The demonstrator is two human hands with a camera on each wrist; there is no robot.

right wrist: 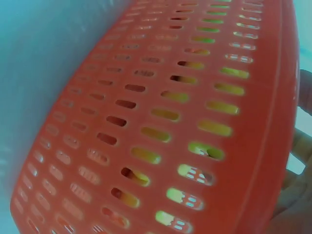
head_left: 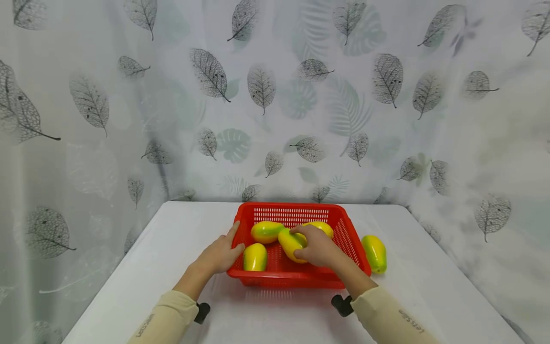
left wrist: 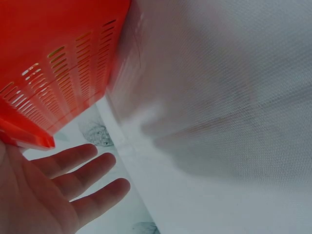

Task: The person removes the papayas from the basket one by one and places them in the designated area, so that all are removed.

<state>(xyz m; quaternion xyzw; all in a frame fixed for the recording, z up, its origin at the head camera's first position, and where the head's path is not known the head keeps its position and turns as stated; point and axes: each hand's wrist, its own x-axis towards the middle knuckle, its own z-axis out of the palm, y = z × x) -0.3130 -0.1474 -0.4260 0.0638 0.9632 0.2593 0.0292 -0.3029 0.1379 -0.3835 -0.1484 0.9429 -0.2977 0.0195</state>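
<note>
A red plastic basket (head_left: 285, 275) with slotted walls stands on the white table. My left hand (head_left: 219, 253) touches its left rim; in the left wrist view several fingers (left wrist: 90, 175) of that hand stretch out straight below the rim. Inside the basket, my right hand (head_left: 318, 246) grips a glossy yellow-green papaya (head_left: 289, 243) between thumb and fingers. Around it in the basket lie a papaya (head_left: 265, 232) at the back left, one (head_left: 255, 258) at the front left, and one (head_left: 322, 227) behind the right hand, partly hidden. In the right wrist view the basket's slotted wall (right wrist: 258, 122) mostly hides the fruit.
Another papaya (head_left: 375, 254) lies on the table (head_left: 172, 267) just outside the basket's right wall. A pale curtain (head_left: 283, 119) printed with leaves hangs behind the table and along both sides.
</note>
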